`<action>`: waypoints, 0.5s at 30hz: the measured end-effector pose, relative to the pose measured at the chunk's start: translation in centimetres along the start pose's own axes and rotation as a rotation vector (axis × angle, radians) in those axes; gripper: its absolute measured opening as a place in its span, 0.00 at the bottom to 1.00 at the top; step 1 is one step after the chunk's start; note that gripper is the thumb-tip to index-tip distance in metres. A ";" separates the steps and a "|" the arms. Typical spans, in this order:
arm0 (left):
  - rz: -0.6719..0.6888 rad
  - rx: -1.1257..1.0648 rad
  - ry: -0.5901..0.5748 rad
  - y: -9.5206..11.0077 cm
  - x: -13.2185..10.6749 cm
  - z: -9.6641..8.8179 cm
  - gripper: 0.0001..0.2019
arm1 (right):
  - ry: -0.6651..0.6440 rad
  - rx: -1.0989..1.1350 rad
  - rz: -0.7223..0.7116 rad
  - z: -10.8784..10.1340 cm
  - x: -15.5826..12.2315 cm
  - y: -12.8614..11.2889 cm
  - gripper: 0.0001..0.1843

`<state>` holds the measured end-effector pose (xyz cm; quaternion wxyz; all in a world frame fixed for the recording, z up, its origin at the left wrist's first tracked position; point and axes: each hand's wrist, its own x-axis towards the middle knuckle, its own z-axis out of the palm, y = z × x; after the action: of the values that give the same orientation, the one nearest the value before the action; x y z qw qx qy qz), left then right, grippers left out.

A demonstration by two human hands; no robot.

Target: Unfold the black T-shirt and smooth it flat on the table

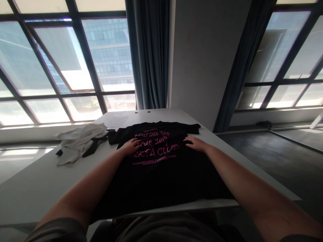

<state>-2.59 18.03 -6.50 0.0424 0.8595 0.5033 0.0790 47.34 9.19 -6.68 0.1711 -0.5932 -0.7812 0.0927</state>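
Observation:
A black T-shirt (161, 174) with pink lettering lies spread flat on the white table (37, 181), its hem at the near edge. My left hand (130, 147) rests on the shirt's left chest area, fingers stretched flat over the print. My right hand (194, 143) lies flat on the shirt's right side near the sleeve, fingers extended. Both hands press on the cloth and hold nothing.
A crumpled white garment (78, 143) over a dark piece of cloth sits on the table's left. A sheet of paper (117, 120) lies at the far end. Large windows (65, 67), a curtain (151, 53) and a wall stand behind; dark floor (277, 158) lies right.

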 end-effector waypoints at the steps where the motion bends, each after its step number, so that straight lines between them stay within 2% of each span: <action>1: -0.002 0.001 -0.001 0.0 0.0 0.0 0.33 | -0.002 0.000 0.004 0.0 0.0 0.0 0.25; 15: -0.015 0.001 -0.024 0.4 -0.4 -0.6 0.33 | -0.001 0.007 0.009 -0.1 -0.1 -0.2 0.24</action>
<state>-2.56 17.48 -5.89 0.0486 0.8565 0.5092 0.0683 47.24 9.08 -6.52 0.1724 -0.5962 -0.7781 0.0965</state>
